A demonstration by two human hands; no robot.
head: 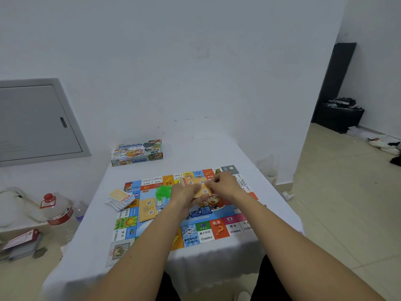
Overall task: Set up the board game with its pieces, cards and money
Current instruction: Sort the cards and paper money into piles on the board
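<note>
With the game box (137, 152) sitting at eleven o'clock on the white-clothed bench (91, 246) and a loose card pile (120, 199) at nine, both hands' fingers, left hand (184, 195) and right hand (223, 185), are pinching orange cards (196, 185) above the colourful game board (201, 231).

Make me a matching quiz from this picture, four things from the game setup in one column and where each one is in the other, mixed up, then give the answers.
Things:
1. game box
2. loose card stack
3. single orange deck
4. orange cards

Places:
A. held between the left hand and right hand
B. on the tablecloth beyond the board, near the wall
C. lying on the board's left part
D. at the board's left edge

Pairs: 1-B, 2-D, 3-C, 4-A
</note>
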